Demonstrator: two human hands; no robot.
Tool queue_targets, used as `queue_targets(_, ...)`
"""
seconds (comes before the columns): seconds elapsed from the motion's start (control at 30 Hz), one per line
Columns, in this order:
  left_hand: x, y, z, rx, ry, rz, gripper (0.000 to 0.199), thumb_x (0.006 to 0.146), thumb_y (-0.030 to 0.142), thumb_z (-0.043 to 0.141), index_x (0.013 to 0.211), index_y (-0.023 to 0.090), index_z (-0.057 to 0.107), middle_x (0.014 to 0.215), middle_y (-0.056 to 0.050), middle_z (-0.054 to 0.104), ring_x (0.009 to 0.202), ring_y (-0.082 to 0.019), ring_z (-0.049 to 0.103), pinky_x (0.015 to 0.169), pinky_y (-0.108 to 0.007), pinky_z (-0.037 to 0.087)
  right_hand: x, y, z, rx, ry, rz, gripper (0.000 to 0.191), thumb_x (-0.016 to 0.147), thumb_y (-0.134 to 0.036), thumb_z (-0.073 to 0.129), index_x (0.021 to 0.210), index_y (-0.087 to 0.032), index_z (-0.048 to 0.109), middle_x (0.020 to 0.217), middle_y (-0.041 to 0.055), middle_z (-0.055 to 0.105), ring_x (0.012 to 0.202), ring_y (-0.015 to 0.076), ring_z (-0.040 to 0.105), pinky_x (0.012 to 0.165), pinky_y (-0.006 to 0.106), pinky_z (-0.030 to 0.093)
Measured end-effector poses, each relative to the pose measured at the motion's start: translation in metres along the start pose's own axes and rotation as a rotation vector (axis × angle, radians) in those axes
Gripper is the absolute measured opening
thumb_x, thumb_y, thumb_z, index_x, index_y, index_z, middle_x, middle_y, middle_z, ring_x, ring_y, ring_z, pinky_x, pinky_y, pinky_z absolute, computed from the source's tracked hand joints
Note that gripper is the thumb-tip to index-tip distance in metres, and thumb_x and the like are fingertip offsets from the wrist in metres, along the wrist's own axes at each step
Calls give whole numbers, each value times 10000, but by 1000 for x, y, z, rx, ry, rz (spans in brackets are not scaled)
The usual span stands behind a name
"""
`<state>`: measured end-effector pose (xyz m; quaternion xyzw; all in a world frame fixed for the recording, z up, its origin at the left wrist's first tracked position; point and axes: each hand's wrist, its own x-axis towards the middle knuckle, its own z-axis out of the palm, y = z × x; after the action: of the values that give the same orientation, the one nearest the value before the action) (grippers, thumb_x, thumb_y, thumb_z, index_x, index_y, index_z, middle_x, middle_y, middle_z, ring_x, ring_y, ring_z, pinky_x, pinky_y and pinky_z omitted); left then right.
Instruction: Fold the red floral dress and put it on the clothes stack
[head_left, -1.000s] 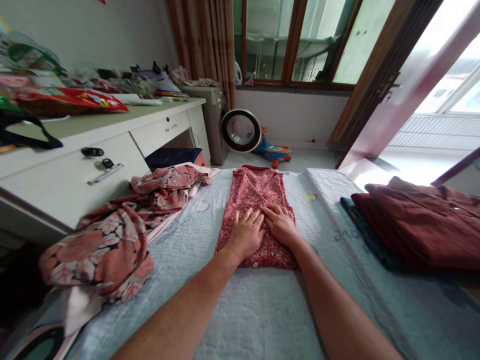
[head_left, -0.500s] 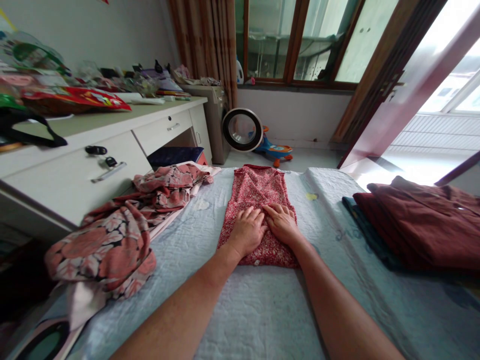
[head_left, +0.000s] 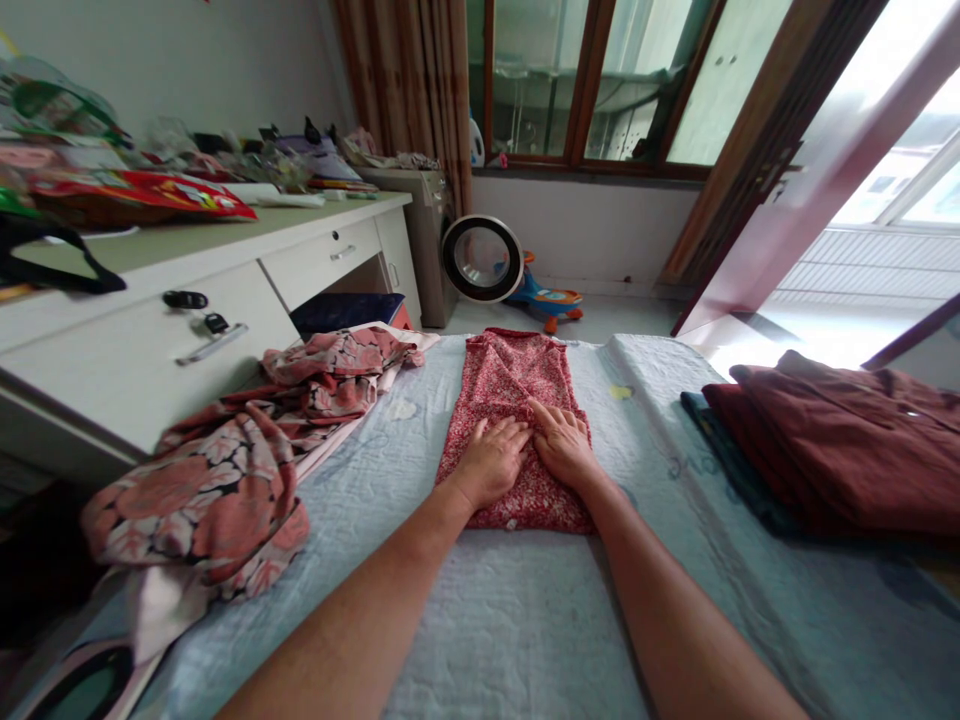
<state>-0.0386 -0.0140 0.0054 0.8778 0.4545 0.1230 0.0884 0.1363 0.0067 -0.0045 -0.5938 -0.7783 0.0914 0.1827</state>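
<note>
A red floral garment (head_left: 517, 370), folded into a long narrow shape, lies flat on the light blue quilted bed cover (head_left: 525, 620). My left hand (head_left: 493, 462) rests palm down on its middle left part, fingers extended. Beside it, my right hand (head_left: 562, 447) lies flat on the right part of the cloth, fingers spread a little. The two hands are close together, and small creases show in the cloth around the fingertips. A small light button shows near the garment's near edge.
A crumpled pink and black floral cloth (head_left: 217, 490) lies at the left. Folded dark red clothes (head_left: 840, 450) are stacked at the right. Beyond the bed stand a cluttered white desk (head_left: 315, 250), a washing machine with its round door (head_left: 482, 258) open, and a blue toy car (head_left: 551, 298).
My left hand has shifted slightly towards me and left over the garment. My right hand stays nearly in place. The view has moved a little.
</note>
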Motion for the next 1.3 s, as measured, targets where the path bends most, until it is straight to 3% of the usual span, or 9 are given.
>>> queue_targets(0.1, 1, -2, -2, -50, 29, 8, 393, 994, 250, 399, 1367, 212, 518, 1478, -82, 507, 1403, -240, 402, 1182, -531, 236, 0, 0, 0, -13, -13, -17, 552, 920, -240, 413, 1462, -337, 444, 1435, 17, 518, 1266, 248, 445, 1067, 430, 302)
queue_targets(0.27, 3, -5, -6, -117, 214, -51, 275, 992, 241, 421, 1183, 186, 610, 1266, -73, 648, 1200, -191, 566, 1095, -388, 377, 1, 1, 4, -36, 2, -17, 567, 914, -242, 427, 1480, -285, 416, 1445, 45, 509, 1265, 264, 447, 1060, 446, 316)
queue_targets(0.4, 3, -7, -3, -66, 185, -68, 277, 963, 208, 470, 1200, 165, 607, 1305, -91, 631, 1269, -222, 526, 1107, -403, 365, 1, 1, 4, -4, 65, -19, 579, 909, -243, 455, 1485, -238, 394, 1426, 72, 526, 1244, 264, 471, 1051, 439, 337)
queue_targets(0.53, 1, -7, -1, -44, 146, -81, 335, 971, 243, 457, 1284, 193, 567, 1401, -82, 573, 1363, -226, 445, 1148, -429, 323, 1, -3, -4, 28, 210, -43, 415, 891, -193, 485, 1290, -230, 592, 1293, 74, 596, 1169, 238, 510, 1012, 381, 373)
queue_targets(0.67, 0, -7, -2, -18, 90, -106, 393, 982, 283, 428, 1354, 206, 528, 1489, -78, 495, 1419, -236, 378, 1178, -467, 281, -1, -8, -7, 16, 159, -115, 265, 935, -214, 476, 1089, -236, 691, 1140, 61, 633, 1074, 206, 536, 969, 336, 392)
queue_targets(0.87, -1, -6, -1, 32, 43, -113, 476, 965, 285, 421, 1435, 214, 464, 1552, -69, 412, 1456, -253, 312, 1192, -501, 253, -3, -12, -5, -96, 33, -47, 341, 985, -297, 419, 1252, -288, 631, 1207, 58, 611, 1111, 234, 510, 922, 365, 394)
queue_targets(1.07, -2, -6, -1, 59, 51, -134, 500, 942, 327, 449, 1435, 248, 472, 1566, -56, 389, 1455, -319, 287, 1162, -581, 265, -3, -11, -5, -116, 37, 0, 457, 945, -285, 453, 1396, -297, 526, 1346, 61, 548, 1184, 247, 475, 997, 389, 362)
queue_targets(1.2, -2, -6, 1, 62, 72, -178, 536, 910, 356, 497, 1440, 280, 472, 1577, -42, 370, 1432, -418, 279, 1134, -656, 244, -3, -10, -6, -115, 28, 12, 465, 939, -304, 457, 1398, -318, 530, 1344, 54, 557, 1191, 254, 490, 1008, 409, 360)
queue_targets(1.3, -2, -6, 1, 48, 74, -183, 532, 910, 365, 501, 1438, 303, 475, 1574, -33, 375, 1421, -438, 285, 1121, -675, 235, -2, -10, -6, -127, 18, 29, 458, 942, -324, 454, 1393, -309, 533, 1358, 58, 556, 1205, 259, 490, 1011, 415, 359)
